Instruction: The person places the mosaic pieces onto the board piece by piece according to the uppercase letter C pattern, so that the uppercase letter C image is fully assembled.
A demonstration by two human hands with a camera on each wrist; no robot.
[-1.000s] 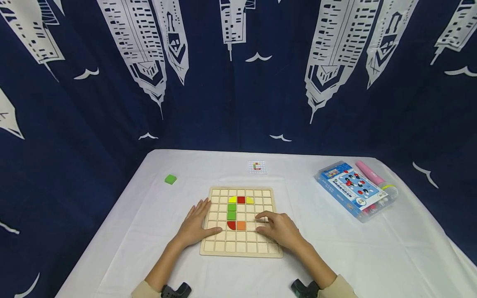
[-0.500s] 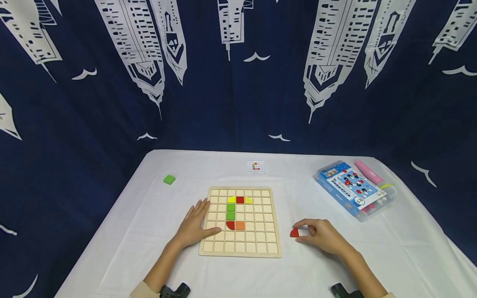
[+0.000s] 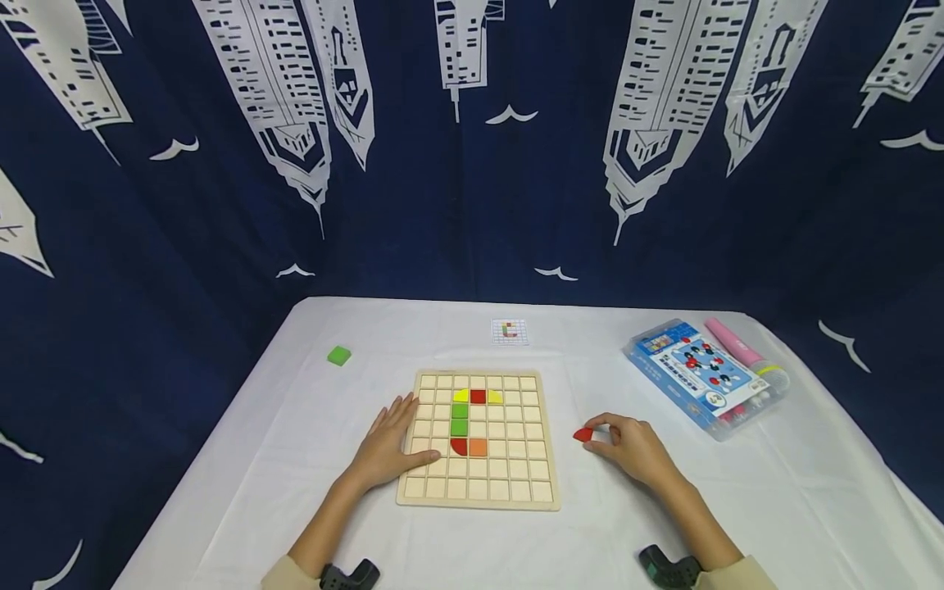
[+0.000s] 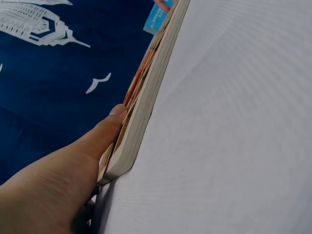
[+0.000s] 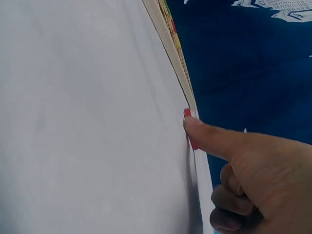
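My right hand [image 3: 636, 449] pinches a red quarter-round tile [image 3: 583, 434] between thumb and fingertips, to the right of the wooden grid board [image 3: 516, 494]. In the right wrist view the thumb covers part of the red tile [image 5: 187, 112]. Spread along the board's left edge, my left hand [image 3: 388, 442] has its fingers straight and its thumb over the near-left squares. Set in the grid are two yellow tiles [image 3: 495, 397], a red square tile [image 3: 478, 397], two green tiles [image 3: 460, 427], a red rounded tile [image 3: 459, 447] and an orange square tile [image 3: 478, 447].
A loose green tile [image 3: 339, 356] lies at the back left of the white tablecloth [image 3: 243, 492]. Behind the board is a small pattern card [image 3: 510, 332]. A clear plastic box [image 3: 693, 373] with a blue label stands at the back right, with a pink tube [image 3: 732, 341] by it.
My right hand has gone from over the board's right side out to the red tile and pinched it. The tile has shifted slightly away from me and turned. My left hand stays put.
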